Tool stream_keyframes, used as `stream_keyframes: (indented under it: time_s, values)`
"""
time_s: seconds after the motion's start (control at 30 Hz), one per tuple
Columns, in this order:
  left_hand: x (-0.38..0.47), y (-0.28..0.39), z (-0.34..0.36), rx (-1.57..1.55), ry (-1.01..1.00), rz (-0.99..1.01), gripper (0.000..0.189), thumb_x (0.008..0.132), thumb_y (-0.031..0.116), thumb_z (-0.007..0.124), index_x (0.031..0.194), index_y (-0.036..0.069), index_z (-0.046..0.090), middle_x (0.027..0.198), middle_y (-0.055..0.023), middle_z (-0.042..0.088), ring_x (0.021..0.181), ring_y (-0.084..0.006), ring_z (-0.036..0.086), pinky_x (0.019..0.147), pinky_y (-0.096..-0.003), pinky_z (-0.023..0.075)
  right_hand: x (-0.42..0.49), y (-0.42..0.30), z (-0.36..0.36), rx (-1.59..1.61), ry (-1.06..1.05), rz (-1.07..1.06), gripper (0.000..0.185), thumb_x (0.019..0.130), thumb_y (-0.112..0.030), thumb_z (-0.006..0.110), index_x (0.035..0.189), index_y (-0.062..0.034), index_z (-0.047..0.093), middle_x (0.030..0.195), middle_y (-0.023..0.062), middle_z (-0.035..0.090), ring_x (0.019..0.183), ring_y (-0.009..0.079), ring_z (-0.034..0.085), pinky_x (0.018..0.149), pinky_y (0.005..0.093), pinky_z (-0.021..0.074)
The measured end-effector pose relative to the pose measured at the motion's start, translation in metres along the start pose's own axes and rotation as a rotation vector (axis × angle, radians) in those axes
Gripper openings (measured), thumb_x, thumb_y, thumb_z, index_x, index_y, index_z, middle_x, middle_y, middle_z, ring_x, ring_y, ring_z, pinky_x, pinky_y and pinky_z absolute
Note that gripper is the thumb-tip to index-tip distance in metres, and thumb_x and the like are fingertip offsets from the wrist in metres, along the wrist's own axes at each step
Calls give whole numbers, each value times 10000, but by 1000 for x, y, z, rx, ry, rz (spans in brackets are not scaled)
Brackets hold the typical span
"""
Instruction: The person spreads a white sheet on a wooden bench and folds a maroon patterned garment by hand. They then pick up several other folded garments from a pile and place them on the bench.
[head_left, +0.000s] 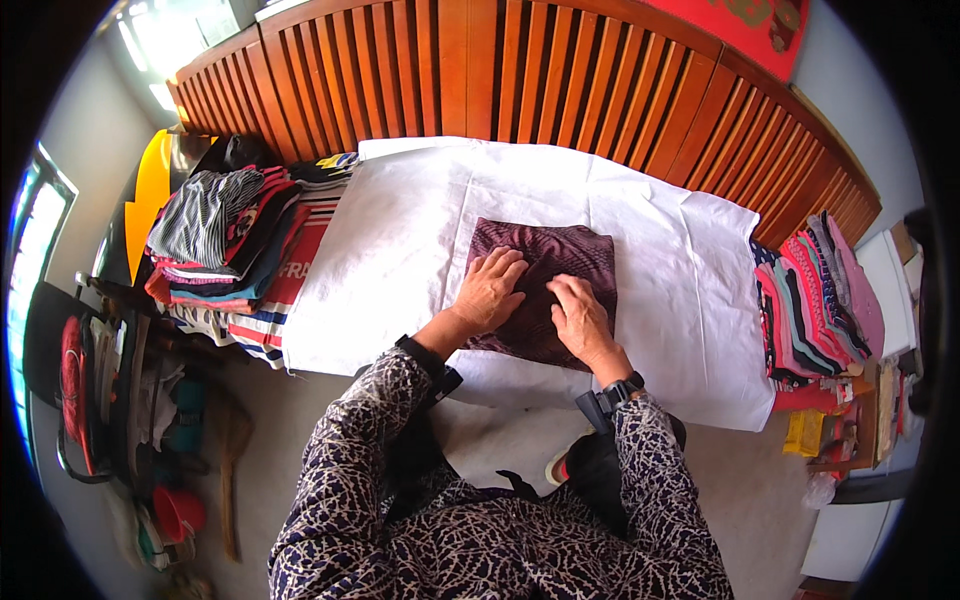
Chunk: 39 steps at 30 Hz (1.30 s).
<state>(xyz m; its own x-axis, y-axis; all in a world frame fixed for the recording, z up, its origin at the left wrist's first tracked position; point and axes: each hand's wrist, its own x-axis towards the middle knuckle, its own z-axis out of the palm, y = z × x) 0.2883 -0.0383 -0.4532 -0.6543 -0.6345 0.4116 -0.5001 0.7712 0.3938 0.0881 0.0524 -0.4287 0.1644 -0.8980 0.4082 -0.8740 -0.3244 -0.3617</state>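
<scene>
A dark maroon patterned garment (585, 247), folded into a rough rectangle, lies on a white cloth (390, 247). My left hand (491, 289) rests palm down on its left part, fingers stretched out and slightly spread. On the right side of the same garment, my right hand (585, 319) is over the fabric with fingers bent and the thumb apart; whether its fingertips press on the fabric I cannot tell. Neither hand grips anything. Small creases run across the garment near its middle. My hands and forearms hide its lower left and part of its right side.
Folded clothes (217, 225) are piled at the left end. Another stack of folded clothes (814, 300) leans at the right end. Behind the cloth rises a slatted wooden backrest (465, 67). A broom (229, 465) and a red bucket (178, 512) are at lower left.
</scene>
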Motion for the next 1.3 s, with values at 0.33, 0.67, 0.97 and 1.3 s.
stream_keyframes:
  time_s: [0.33,0.67,0.97,1.3]
  values:
    - [5,-47,37,355,-215,-281,585,963,318,507,1480,79,374,1562,-97,330,1451,-282,270,1090,-639,266,7,87,20,-225,-211,319,720,961,-436,545,1502,-31,297,1568,181,284,1457,340,250,1191,483,209]
    - [11,-28,21,307,-53,-256,610,901,328,620,1418,54,447,1498,-111,400,1397,-292,341,1078,-642,273,14,87,19,-264,-74,228,793,936,-492,583,1509,-28,291,1568,195,284,1449,373,259,1168,527,214]
    - [5,-23,23,282,-389,-278,990,858,690,534,1558,66,216,1624,-165,175,1496,-365,165,1136,-679,126,20,97,38,-341,-280,430,999,889,-739,430,1539,-15,206,1607,184,199,1493,347,156,1191,560,137]
    - [-15,-9,11,318,-185,-94,879,859,557,622,1507,43,324,1575,-165,277,1463,-340,246,1122,-685,149,8,76,15,-113,-176,289,910,913,-618,539,1536,-33,227,1582,219,245,1475,371,209,1182,544,157]
